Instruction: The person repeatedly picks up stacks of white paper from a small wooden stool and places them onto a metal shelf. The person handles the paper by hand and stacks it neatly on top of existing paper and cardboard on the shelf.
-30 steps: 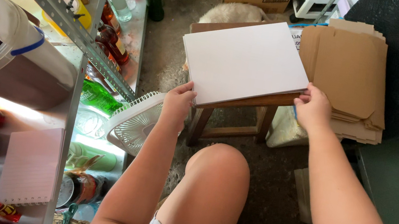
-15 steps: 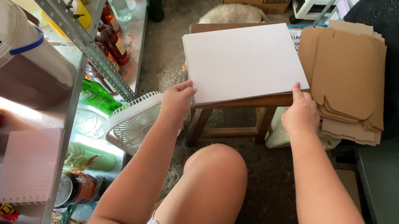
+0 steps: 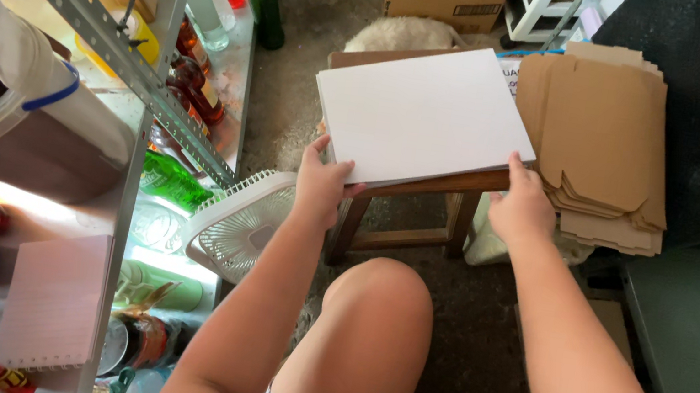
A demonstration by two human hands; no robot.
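I log one white sheet [image 3: 423, 110] on one stool [image 3: 423, 200]; left hand [image 3: 321, 185] at 7 o'clock and right hand [image 3: 522, 210] at 4 both pinch its near edge.

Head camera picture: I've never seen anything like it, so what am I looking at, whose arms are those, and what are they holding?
The camera sits on a person's head and looks down, so the two bare arms and the knee belong to the wearer, who appears to be seated. No machine is involved. The left hand and right hand each grip a near corner of a flat white sheet stack, which lies on a small wooden stool. To the right of it is a pile of flattened brown cardboard. On the left stand a metal shelf with bottles, and a white fan by the left arm.
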